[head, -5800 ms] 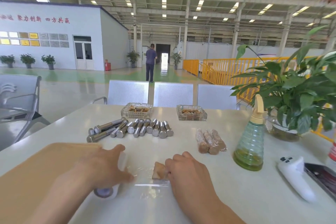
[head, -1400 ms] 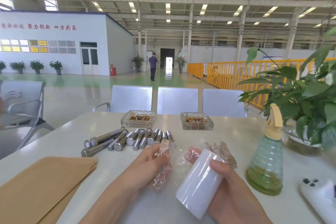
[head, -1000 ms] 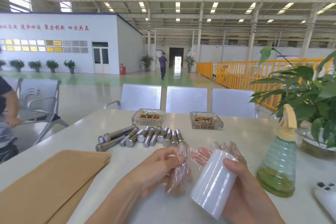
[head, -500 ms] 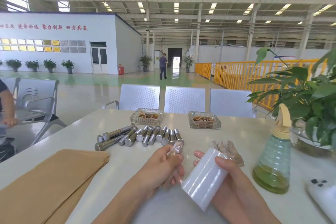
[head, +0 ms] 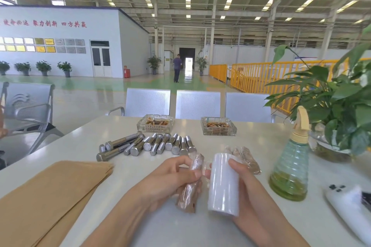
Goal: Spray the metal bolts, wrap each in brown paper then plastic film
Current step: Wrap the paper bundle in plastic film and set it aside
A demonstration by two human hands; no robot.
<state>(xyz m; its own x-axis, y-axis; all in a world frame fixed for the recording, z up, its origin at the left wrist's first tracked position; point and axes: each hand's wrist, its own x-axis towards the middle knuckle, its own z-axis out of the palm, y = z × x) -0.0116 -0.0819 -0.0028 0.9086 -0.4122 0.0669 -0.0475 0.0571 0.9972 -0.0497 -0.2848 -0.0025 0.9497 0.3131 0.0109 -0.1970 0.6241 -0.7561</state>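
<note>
Both hands are raised just above the table (head: pixel 261 146), forearms coming in from the near edge. The left hand (head: pixel 168 178) curls round a wrapped bolt (head: pixel 190 182), brown paper showing through shiny plastic film, held nearly upright with its top tilted slightly right; the thumb lies across its front and the fingers close behind it. The right hand (head: pixel 247 186) grips a white roll of plastic film (head: pixel 223 184), standing almost upright, thumb on its right side and fingers wrapped behind. A short bit of film seems to bridge roll and bolt, which sit just beside each other. Behind the hands lies a row of bare metal bolts (head: pixel 152 144), and to the right three finished wrapped bolts (head: pixel 245 156). A stack of brown paper (head: pixel 50 196) lies at the left. Two glass ashtrays (head: pixel 154 123) near the far edge hold brownish butts. The spray bottle (head: pixel 291 168) at the right holds yellow-green liquid in its lower part.
</note>
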